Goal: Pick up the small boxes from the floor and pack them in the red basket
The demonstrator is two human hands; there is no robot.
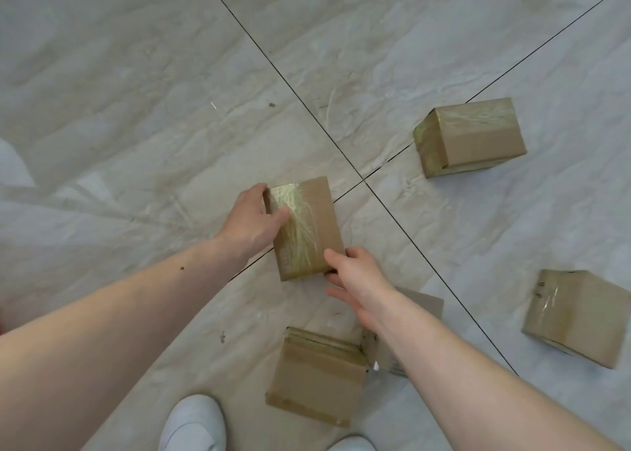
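A small taped cardboard box (309,227) sits at the middle of the floor view, gripped from both sides. My left hand (251,223) holds its far left corner, thumb on the shiny taped top. My right hand (355,280) grips its near right corner, thumb on top and fingers underneath. Another box (317,377) lies close to my feet. A third box (471,138) rests at the upper right, and one more box (580,315) lies at the right edge. A further box (423,305) is mostly hidden under my right forearm. The red basket is not in view.
The floor (136,92) is pale marbled tile with dark grout lines crossing near the centre. My white shoes (194,423) show at the bottom edge. A thin red sliver shows at the far left edge.
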